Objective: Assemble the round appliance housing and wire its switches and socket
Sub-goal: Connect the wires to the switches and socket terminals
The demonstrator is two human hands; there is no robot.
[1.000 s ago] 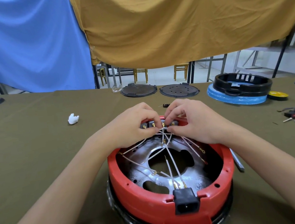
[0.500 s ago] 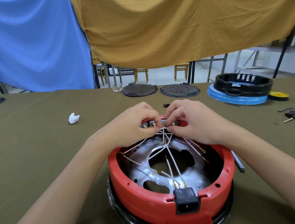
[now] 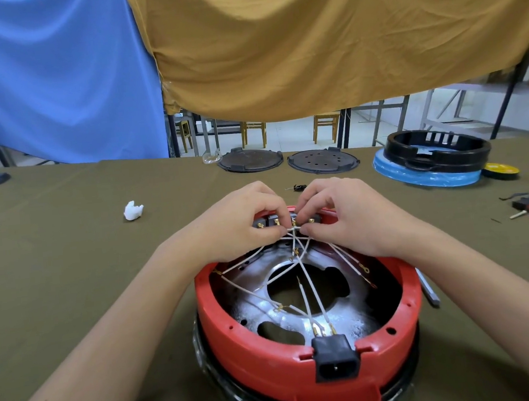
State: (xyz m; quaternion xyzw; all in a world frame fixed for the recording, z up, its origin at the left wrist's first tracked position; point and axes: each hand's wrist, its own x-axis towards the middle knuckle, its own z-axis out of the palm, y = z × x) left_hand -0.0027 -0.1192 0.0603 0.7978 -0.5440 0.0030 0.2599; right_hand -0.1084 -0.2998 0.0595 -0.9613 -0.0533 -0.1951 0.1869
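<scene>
Both hands, left hand point(image 3: 243, 224) and right hand point(image 3: 344, 215), pinch white wires point(image 3: 295, 239) at the switches point(image 3: 278, 221) on the red housing point(image 3: 236, 330); next, seating a terminal likely needs firm, aligned pushing.

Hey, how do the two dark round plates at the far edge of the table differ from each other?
The left round plate has a plain face with no holes showing; the right round plate is dotted with small holes. The left one sits beside a clear plastic scrap, while the right one lies nearer the black ring housing on blue film. Both are dark, flat, similar in size, have small tabs on their rims, and lie on the olive table cloth.
</scene>
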